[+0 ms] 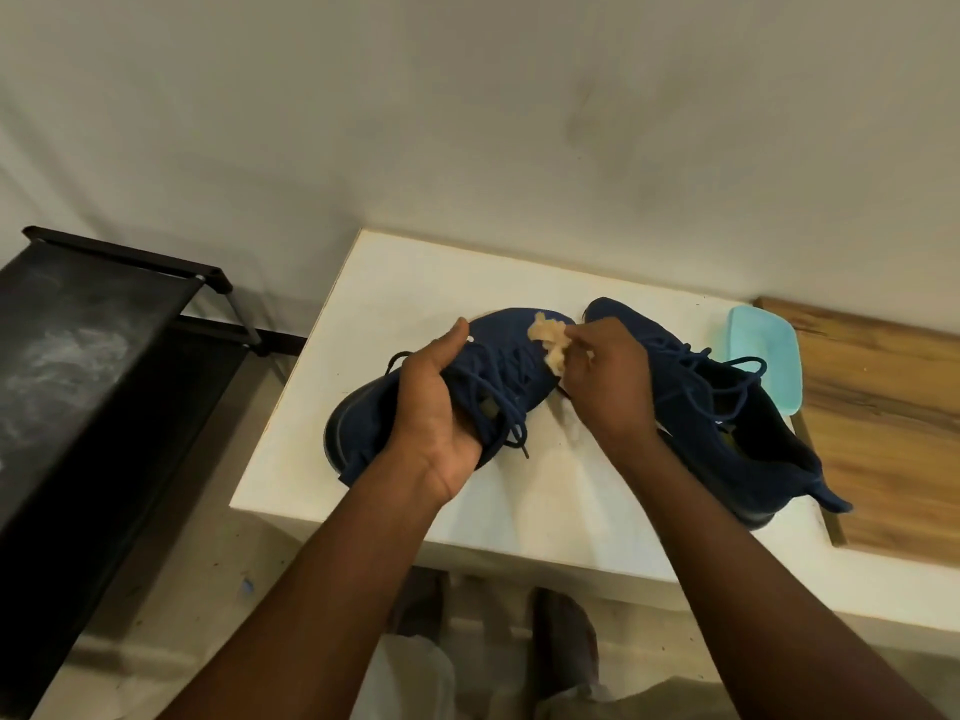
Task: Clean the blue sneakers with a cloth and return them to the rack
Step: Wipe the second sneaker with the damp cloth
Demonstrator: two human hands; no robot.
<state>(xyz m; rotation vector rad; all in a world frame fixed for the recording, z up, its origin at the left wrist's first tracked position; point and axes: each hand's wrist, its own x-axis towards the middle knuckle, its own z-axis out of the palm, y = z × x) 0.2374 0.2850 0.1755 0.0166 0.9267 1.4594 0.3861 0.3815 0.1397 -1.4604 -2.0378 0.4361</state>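
Note:
Two dark blue laced sneakers are on a white table (545,501). My left hand (436,407) grips the left sneaker (504,356) around its middle and tilts it up off the table. My right hand (613,381) pinches a small crumpled beige cloth (550,340) and presses it against that sneaker's toe area. The second sneaker (743,433) lies flat on the table to the right, partly behind my right hand. The black shoe rack (104,366) stands at the left, its top shelf dusty.
A light turquoise lid or tray (763,356) rests at the table's far right, beside a wooden board (883,407). A pale wall runs behind the table. My feet in sandals show on the floor below the table's front edge.

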